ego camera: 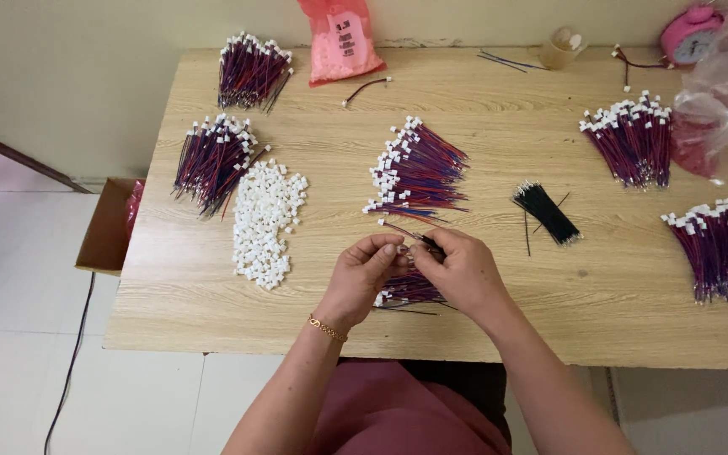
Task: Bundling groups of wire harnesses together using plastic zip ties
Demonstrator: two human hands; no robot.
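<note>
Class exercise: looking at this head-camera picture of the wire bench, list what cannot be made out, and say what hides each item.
- The piece pinched between the left hand and right hand: too small, covered by fingertips.
- The wire bundle under the hands: mostly hidden by both hands.
- The far-right wire bundle: cut off by the frame edge.
- The pink clock: partly behind a clear plastic bag.
- The cardboard box: partly behind the table.

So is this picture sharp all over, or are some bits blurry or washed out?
Head view: soft, even light, with only faint shadows under the left hand and right hand. The wire bundles and white connector pile on the wooden table look sharp. The clear plastic bag at the right edge looks pale and hazy. The table edges bow slightly, suggesting wide-lens distortion.
</note>
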